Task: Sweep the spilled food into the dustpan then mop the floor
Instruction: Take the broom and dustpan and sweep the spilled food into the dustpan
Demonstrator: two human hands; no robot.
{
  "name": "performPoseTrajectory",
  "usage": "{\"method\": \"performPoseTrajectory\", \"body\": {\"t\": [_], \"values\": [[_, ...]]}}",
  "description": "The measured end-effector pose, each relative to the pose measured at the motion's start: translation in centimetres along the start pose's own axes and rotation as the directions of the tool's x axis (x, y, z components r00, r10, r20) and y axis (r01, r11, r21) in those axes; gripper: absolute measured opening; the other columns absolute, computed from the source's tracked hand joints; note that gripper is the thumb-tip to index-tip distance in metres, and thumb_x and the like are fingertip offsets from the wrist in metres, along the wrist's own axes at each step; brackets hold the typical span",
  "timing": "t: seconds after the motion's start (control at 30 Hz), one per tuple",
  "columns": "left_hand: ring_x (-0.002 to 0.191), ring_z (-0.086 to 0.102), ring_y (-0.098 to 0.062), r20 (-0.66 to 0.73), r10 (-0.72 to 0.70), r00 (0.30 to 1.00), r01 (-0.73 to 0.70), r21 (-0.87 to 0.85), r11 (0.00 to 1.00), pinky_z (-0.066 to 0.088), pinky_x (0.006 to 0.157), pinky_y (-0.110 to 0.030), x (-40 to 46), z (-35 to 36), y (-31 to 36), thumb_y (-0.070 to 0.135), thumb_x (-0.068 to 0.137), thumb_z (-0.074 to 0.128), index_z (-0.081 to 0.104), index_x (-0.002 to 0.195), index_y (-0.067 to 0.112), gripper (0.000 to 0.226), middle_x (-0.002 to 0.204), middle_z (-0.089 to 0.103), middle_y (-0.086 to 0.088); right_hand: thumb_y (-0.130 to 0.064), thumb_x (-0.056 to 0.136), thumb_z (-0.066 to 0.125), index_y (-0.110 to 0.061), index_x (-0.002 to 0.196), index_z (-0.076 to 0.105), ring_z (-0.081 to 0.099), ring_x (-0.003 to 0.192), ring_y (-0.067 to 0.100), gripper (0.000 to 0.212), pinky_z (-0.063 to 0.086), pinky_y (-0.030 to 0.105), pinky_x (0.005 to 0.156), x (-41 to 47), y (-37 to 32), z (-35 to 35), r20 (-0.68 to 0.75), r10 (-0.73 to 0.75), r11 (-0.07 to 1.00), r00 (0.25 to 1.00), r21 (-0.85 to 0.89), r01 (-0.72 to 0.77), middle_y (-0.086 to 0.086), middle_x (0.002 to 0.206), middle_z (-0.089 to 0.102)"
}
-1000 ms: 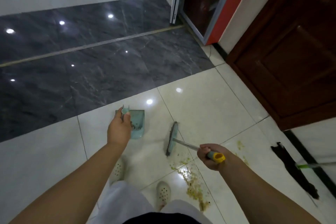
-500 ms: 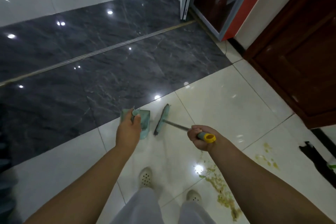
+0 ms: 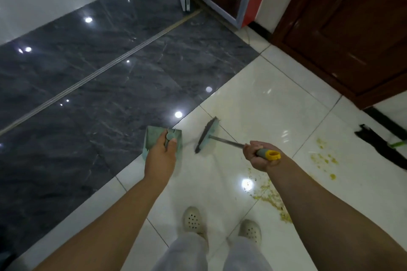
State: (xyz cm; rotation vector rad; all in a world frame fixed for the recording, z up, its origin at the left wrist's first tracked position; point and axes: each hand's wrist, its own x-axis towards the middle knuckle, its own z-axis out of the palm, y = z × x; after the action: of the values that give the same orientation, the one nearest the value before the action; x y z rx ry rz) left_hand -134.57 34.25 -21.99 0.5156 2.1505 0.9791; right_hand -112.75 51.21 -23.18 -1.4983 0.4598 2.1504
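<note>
While the yellowish, crumbly spilled food point(image 3: 271, 201) is mostly still sitting on the glossy cream floor tiles point(image 3: 271, 103), I'd say this job is barely started. The person has both tools in hand but neither one is at the mess.

Using the small teal plastic dustpan point(image 3: 152, 139) as the reference point: the left hand point(image 3: 160, 156) has its fingers curled round the pan's stubby handle, thumb on top, and the pan sits over the seam where the cream tiles meet the dark grey marble strip point(image 3: 99, 86). Whether it's resting on the floor or held just above it, I can't tell. Just to the right of the pan is the teal hand brush with dark bristles and a metal shaft point(image 3: 208, 134), and the right hand point(image 3: 259, 156) is wrapped tight round its grey-and-yellow grip. Looks lifted or skimming, not pushing anything.

The food is well to the right of the pan and nearer the person's feet: one long smeary trail by the right forearm, partly hidden by it, plus a second scattered patch point(image 3: 323, 158) farther right. It looks wet and mushy, so my guess is it smears rather than rolls.

Farthest right of the pan, a black flat mop head with a green handle point(image 3: 378, 145) lies on the tiles, untouched. So sweeping is still to do, mopping after that.
</note>
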Motion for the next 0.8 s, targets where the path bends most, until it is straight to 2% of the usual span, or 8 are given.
{"method": "performPoseTrajectory", "body": {"t": [0.1, 0.23, 0.3, 0.5, 0.6, 0.7, 0.73, 0.8], "values": [[0.107, 0.060, -0.028, 0.058, 0.034, 0.998, -0.038, 0.067, 0.997, 0.051, 0.093, -0.044, 0.4, 1.3, 0.8, 0.040, 0.098, 0.040, 0.043, 0.141, 0.022, 0.047, 0.120, 0.063, -0.011, -0.012, 0.101, 0.041, 0.000, 0.099, 0.043, 0.040, 0.024, 0.016, 0.012, 0.038, 0.016, 0.028, -0.7, -1.4, -2.1, -0.020, -0.039, 0.997, 0.999, 0.071, 0.040, 0.016, 0.082, 0.044], [0.104, 0.061, -0.033, 0.139, 0.083, 0.987, -0.097, 0.094, 0.991, 0.052, 0.089, -0.045, -0.1, 3.7, 2.2, 0.040, 0.098, 0.039, 0.041, 0.142, 0.024, 0.047, 0.117, 0.064, -0.014, -0.010, 0.102, 0.041, 0.002, 0.099, 0.044, 0.037, 0.049, 0.006, 0.013, 0.038, 0.015, 0.028, -2.4, -3.3, -5.5, -0.068, -0.107, 0.978, 0.992, 0.171, 0.118, 0.018, 0.084, 0.045], [0.102, 0.061, -0.037, 0.185, 0.103, 0.977, -0.122, 0.096, 0.988, 0.053, 0.086, -0.044, -0.8, 5.2, 3.0, 0.039, 0.098, 0.039, 0.044, 0.140, 0.022, 0.045, 0.114, 0.065, -0.016, -0.010, 0.102, 0.040, -0.001, 0.108, 0.043, 0.034, 0.053, 0.005, 0.012, 0.038, 0.015, 0.028, -3.2, -4.2, -7.8, -0.090, -0.140, 0.963, 0.986, 0.218, 0.157, 0.019, 0.087, 0.045], [0.100, 0.062, -0.034, 0.305, 0.158, 0.939, -0.223, 0.193, 0.955, 0.051, 0.088, -0.040, -3.8, 9.6, 5.0, 0.038, 0.099, 0.037, 0.043, 0.139, 0.021, 0.044, 0.113, 0.065, -0.012, -0.009, 0.102, 0.038, -0.004, 0.120, 0.039, 0.038, 0.026, 0.013, 0.019, 0.036, 0.015, 0.028, -6.1, -5.9, -16.1, -0.133, -0.183, 0.910, 0.974, 0.352, 0.219, 0.016, 0.087, 0.044], [0.101, 0.062, -0.035, 0.342, 0.161, 0.926, -0.244, 0.217, 0.945, 0.050, 0.091, -0.043, -5.6, 11.5, 5.7, 0.039, 0.099, 0.037, 0.041, 0.142, 0.022, 0.046, 0.114, 0.065, -0.015, -0.009, 0.102, 0.037, -0.011, 0.133, 0.038, 0.041, 0.034, 0.012, 0.031, 0.037, 0.014, 0.030, -7.6, -5.9, -20.5, -0.162, -0.200, 0.872, 0.966, 0.421, 0.251, 0.007, 0.086, 0.042], [0.102, 0.062, -0.035, 0.381, 0.172, 0.908, -0.270, 0.221, 0.937, 0.050, 0.091, -0.044, -7.5, 13.3, 6.0, 0.039, 0.099, 0.037, 0.039, 0.143, 0.023, 0.047, 0.117, 0.064, -0.013, -0.009, 0.102, 0.030, -0.013, 0.147, 0.029, 0.041, 0.039, 0.012, 0.045, 0.038, 0.014, 0.031, -9.4, -5.9, -24.4, -0.204, -0.234, 0.840, 0.951, 0.450, 0.303, 0.001, 0.099, 0.040], [0.102, 0.062, -0.034, 0.395, 0.176, 0.902, -0.281, 0.226, 0.933, 0.050, 0.091, -0.043, -8.1, 13.8, 6.1, 0.038, 0.099, 0.036, 0.039, 0.143, 0.022, 0.047, 0.117, 0.064, -0.012, -0.008, 0.102, 0.030, -0.013, 0.147, 0.029, 0.041, 0.035, 0.013, 0.045, 0.038, 0.014, 0.031, -10.1, -5.9, -25.5, -0.215, -0.247, 0.831, 0.945, 0.454, 0.321, 0.002, 0.100, 0.041], [0.102, 0.062, -0.034, 0.414, 0.178, 0.893, -0.294, 0.235, 0.927, 0.050, 0.091, -0.043, -9.3, 14.8, 6.1, 0.039, 0.099, 0.036, 0.040, 0.142, 0.022, 0.046, 0.117, 0.064, -0.012, -0.009, 0.103, 0.033, -0.010, 0.136, 0.036, 0.038, 0.025, 0.013, 0.033, 0.036, 0.013, 0.028, -11.7, -5.8, -27.3, -0.235, -0.265, 0.836, 0.935, 0.426, 0.344, 0.012, 0.082, 0.048]]}}
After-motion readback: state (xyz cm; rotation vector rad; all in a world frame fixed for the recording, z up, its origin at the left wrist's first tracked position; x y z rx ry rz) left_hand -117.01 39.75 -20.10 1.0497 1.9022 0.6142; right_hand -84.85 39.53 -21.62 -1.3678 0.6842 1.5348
